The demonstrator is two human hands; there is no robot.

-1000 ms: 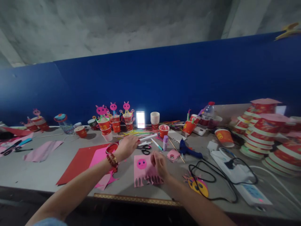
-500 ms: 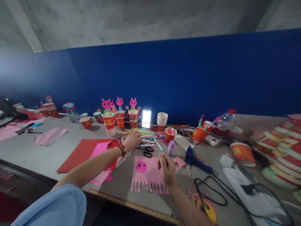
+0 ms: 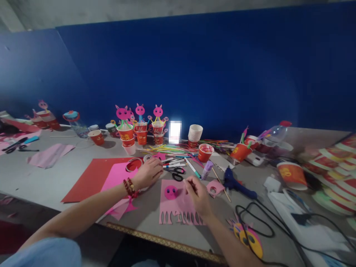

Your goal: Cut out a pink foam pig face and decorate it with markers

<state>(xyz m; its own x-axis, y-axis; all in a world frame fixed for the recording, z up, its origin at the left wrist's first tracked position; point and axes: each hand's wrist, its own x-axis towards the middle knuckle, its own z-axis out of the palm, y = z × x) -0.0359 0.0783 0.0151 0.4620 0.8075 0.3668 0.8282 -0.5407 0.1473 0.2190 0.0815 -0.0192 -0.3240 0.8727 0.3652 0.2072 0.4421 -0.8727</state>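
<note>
My left hand (image 3: pixel 149 172) is low over the table, fingers bent together beside black-handled scissors (image 3: pixel 177 173) and several markers (image 3: pixel 175 163). Whatever its fingertips hold, if anything, is hidden. Above the right part of a light pink paper sheet (image 3: pixel 166 207), my right hand (image 3: pixel 198 194) has thumb and fingers pinched; I cannot make out what is between them. The sheet's near edge has a row of leaf-shaped cuts. On it lies a round magenta face (image 3: pixel 170 192) with two eyes and a small mouth. A teal-tipped marker (image 3: pixel 192 167) rests beyond my right hand.
Red and magenta sheets (image 3: pixel 83 181) lie left, with a tape roll (image 3: pixel 134 164) on top. Cup figures (image 3: pixel 126 133), a bright screen (image 3: pixel 175 132) and thin coloured sticks (image 3: pixel 167 150) stand or lie behind. Right are a glue stick (image 3: pixel 207 170), blue glue gun (image 3: pixel 239 185) and cables.
My left hand has drawn back from the coloured sticks towards me, uncovering a magenta piece there. My right hand stays over the pink sheet, still pinched. The view has tilted down.
</note>
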